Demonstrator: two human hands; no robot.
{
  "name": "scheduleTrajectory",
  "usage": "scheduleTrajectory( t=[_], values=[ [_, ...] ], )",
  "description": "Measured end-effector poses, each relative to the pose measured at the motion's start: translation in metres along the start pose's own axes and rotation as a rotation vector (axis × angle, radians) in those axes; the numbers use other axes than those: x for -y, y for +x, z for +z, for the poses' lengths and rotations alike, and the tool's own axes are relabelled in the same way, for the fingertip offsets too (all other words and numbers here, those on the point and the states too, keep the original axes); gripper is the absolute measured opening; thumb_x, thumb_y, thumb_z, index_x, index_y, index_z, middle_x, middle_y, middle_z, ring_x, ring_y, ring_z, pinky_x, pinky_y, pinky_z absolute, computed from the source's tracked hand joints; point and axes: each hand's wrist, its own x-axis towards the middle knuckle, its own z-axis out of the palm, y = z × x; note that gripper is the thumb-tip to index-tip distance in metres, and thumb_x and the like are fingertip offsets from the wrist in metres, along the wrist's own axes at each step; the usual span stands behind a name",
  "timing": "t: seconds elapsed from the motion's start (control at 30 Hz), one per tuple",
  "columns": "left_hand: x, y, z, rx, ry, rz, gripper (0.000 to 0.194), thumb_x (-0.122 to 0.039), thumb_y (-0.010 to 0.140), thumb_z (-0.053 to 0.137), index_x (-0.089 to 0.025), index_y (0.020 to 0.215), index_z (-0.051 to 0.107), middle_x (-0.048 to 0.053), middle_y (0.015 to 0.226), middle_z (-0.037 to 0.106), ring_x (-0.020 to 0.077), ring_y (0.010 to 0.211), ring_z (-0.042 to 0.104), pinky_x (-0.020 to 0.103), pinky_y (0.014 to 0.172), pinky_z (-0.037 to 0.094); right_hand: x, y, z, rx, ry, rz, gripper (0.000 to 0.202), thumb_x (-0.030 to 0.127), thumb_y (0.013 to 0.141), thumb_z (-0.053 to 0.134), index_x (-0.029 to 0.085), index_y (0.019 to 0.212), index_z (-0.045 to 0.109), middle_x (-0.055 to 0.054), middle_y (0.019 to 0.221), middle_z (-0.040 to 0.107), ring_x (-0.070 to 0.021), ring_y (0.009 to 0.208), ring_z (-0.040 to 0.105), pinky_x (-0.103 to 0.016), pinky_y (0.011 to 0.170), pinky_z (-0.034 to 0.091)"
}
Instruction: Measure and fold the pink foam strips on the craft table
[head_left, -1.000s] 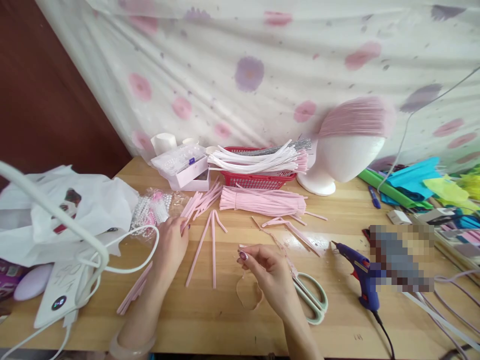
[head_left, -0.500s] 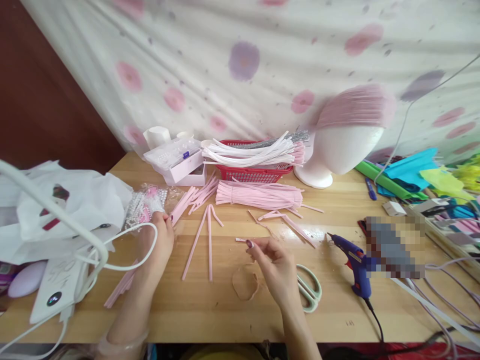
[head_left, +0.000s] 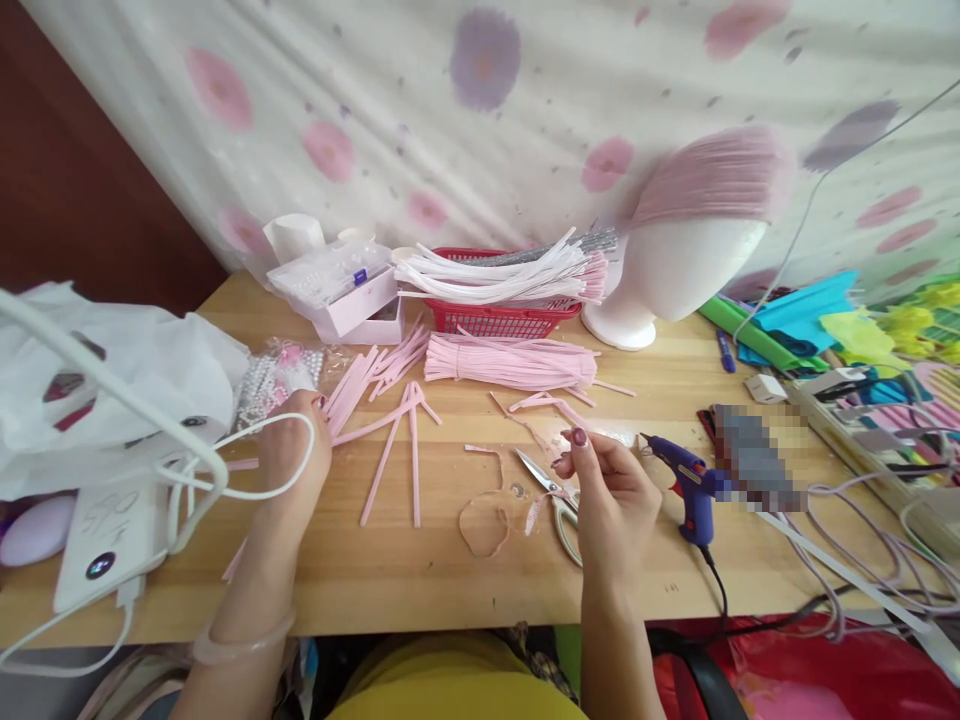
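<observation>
Left hand [head_left: 291,452]: fingers curled beside slender, fuzzy pink stems [head_left: 352,388] on the wooden table [head_left: 442,590]; grip hidden. Right hand [head_left: 611,490]: thumb against bent fingers, contents indeterminable, near metal-bladed scissors [head_left: 534,467]. Banded bundle [head_left: 514,362] adjoins red lattice basket [head_left: 495,321].

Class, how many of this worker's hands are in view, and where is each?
2. The left hand is at the near end of the loose pink strips; the right hand is between the scissors and the glue gun. Neither is fully hidden.
</observation>
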Motion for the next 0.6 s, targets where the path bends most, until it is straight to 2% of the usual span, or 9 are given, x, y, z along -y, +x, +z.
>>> scheduleTrajectory(
  t=[0.17, 0.23, 0.33, 0.47, 0.53, 0.6],
  values=[
    [-0.004, -0.015, -0.007, 0.139, 0.007, 0.148, 0.022, -0.030, 0.092, 0.047, -0.019, 0.097, 0.065, 0.011, 0.094, 0.070, 0.0288, 0.087, 0.067, 0.039, 0.081, 0.051, 0.000, -0.002, -0.002, 0.051, -0.096, -0.025, 0.028, 0.044, 0.091, 0.067, 0.018, 0.083, 0.073, 0.002, 0.060, 0.064, -0.0149, 0.063, 0.062, -0.027, 0.067, 0.047],
    [-0.002, -0.021, -0.007, 0.180, 0.021, 0.179, 0.016, -0.028, 0.088, 0.053, -0.021, 0.092, 0.066, 0.009, 0.094, 0.070, 0.0307, 0.091, 0.066, 0.042, 0.085, 0.049, 0.002, -0.003, -0.001, 0.029, -0.139, -0.067, 0.031, 0.044, 0.094, 0.062, 0.018, 0.083, 0.073, 0.001, 0.061, 0.064, -0.0154, 0.066, 0.063, -0.028, 0.071, 0.047],
    [0.001, -0.026, -0.004, 0.180, 0.037, 0.141, 0.023, -0.026, 0.089, 0.050, -0.016, 0.104, 0.064, 0.012, 0.093, 0.071, 0.0352, 0.097, 0.065, 0.046, 0.087, 0.048, 0.006, -0.002, 0.000, -0.015, -0.152, -0.098, 0.033, 0.046, 0.096, 0.059, 0.018, 0.085, 0.072, 0.002, 0.059, 0.063, -0.0152, 0.063, 0.061, -0.029, 0.070, 0.047],
    [0.004, -0.023, -0.002, 0.146, 0.024, 0.034, 0.036, -0.027, 0.095, 0.041, -0.010, 0.124, 0.054, 0.016, 0.095, 0.072, 0.0327, 0.089, 0.069, 0.041, 0.077, 0.051, 0.005, -0.002, 0.002, -0.031, -0.118, -0.091, 0.032, 0.048, 0.092, 0.063, 0.017, 0.086, 0.072, 0.002, 0.057, 0.060, -0.0159, 0.059, 0.059, -0.030, 0.067, 0.046],
    [0.005, -0.020, -0.001, 0.148, 0.021, 0.001, 0.033, -0.026, 0.094, 0.042, -0.012, 0.119, 0.058, 0.016, 0.096, 0.072, 0.0323, 0.089, 0.069, 0.039, 0.075, 0.051, 0.003, -0.003, 0.003, -0.021, -0.122, -0.085, 0.032, 0.048, 0.091, 0.064, 0.017, 0.085, 0.072, 0.001, 0.058, 0.061, -0.0169, 0.062, 0.059, -0.031, 0.069, 0.046],
    [0.006, -0.017, 0.000, 0.178, 0.015, -0.016, 0.024, -0.026, 0.091, 0.046, -0.016, 0.104, 0.063, 0.014, 0.094, 0.072, 0.0316, 0.088, 0.069, 0.038, 0.074, 0.051, 0.001, -0.003, 0.004, -0.006, -0.131, -0.074, 0.032, 0.048, 0.091, 0.065, 0.017, 0.085, 0.073, 0.001, 0.059, 0.061, -0.0175, 0.063, 0.060, -0.032, 0.071, 0.046]
  ],
)
